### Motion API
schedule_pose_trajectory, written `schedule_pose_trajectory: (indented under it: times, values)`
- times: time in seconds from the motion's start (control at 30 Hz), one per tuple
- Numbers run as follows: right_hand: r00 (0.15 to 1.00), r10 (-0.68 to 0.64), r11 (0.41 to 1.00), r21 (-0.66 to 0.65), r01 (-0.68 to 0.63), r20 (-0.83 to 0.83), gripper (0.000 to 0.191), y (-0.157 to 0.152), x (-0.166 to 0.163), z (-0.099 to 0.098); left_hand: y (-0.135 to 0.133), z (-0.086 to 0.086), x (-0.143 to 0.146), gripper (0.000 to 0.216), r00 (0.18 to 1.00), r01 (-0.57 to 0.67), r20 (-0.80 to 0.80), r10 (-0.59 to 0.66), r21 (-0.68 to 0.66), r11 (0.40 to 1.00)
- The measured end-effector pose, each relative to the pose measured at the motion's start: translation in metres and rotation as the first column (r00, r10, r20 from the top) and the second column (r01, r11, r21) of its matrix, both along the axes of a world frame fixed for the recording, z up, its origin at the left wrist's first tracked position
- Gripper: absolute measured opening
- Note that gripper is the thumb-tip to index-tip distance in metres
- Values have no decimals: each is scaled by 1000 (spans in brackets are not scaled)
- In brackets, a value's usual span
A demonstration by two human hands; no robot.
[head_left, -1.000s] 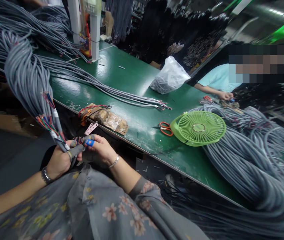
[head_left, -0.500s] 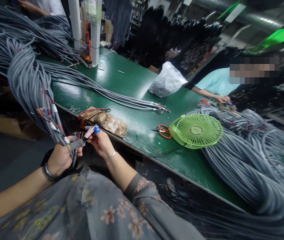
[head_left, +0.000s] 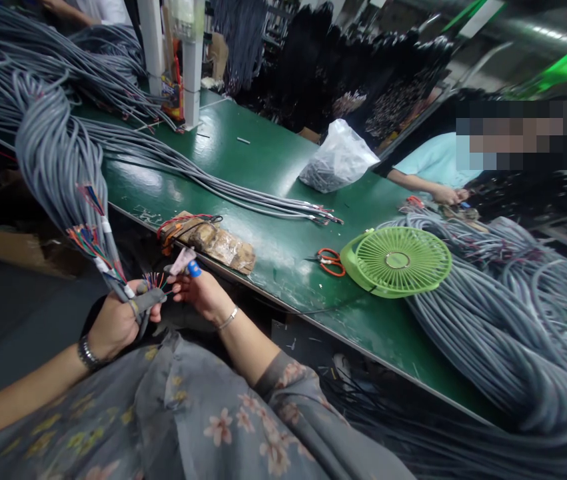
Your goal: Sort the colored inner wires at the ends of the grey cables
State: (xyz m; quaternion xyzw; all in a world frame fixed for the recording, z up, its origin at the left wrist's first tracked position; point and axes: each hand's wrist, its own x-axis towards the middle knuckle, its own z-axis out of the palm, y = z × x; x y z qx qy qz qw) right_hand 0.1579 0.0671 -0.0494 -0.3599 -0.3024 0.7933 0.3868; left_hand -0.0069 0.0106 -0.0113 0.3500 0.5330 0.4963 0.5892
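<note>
My left hand (head_left: 116,323) is closed around the end of a grey multi-core cable (head_left: 142,325) and the lower part of a hanging cable bundle (head_left: 58,157). A grey covering wraps its thumb. Thin coloured wires (head_left: 153,280) fan out of the cable above that thumb. Just right of them, my right hand (head_left: 200,293) has its fingers drawn together at the wire tips. It wears a blue finger cover (head_left: 194,268). Beside this is a pale pink piece (head_left: 182,261), worn or held, I cannot tell which. More coloured wire ends (head_left: 88,240) with white sleeves show on the bundle.
On the green table (head_left: 273,260) lie a taped brown block (head_left: 223,247), orange-handled scissors (head_left: 330,261), a green fan (head_left: 398,261) and a row of grey cables (head_left: 223,190). A white plastic bag (head_left: 339,157) stands farther back. Cable heaps (head_left: 503,347) cover the right. A co-worker (head_left: 426,167) sits opposite.
My right hand has turned slightly and shifted a little down and right, so the pink piece faces differently. My left hand keeps its grip on the cables, nearly still.
</note>
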Motion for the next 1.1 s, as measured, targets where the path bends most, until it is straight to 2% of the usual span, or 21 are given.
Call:
schedule_pose_trajectory:
  times: [0.1, 0.23, 0.5, 0.83, 0.93, 1.1]
  values:
    - [998, 40, 995, 87, -44, 39, 55, -10, -2, 2, -2, -3, 0, 41, 999, 20, -26, -19, 17, 1000]
    - [994, -14, 982, 188, -7, 109, 51, -17, -7, 6, -5, -7, 0, 38, 993, 51, -107, -46, 45, 998]
    - [986, -71, 973, 227, 35, 151, 51, -21, -8, 5, -8, -12, -3, 35, 981, 80, -181, -71, 45, 996]
    - [978, -161, 975, 175, 137, 129, 39, -26, -9, 2, -5, -11, -2, 38, 997, 5, -80, -2, 33, 999]
    - [970, -217, 968, 154, 198, 113, 37, -30, -16, -4, -5, -10, -1, 39, 994, 62, -94, -60, 17, 998]
    - [976, -215, 975, 66, 213, 39, 38, -32, -25, -11, -4, -7, -4, 44, 953, 222, -206, -221, -18, 975]
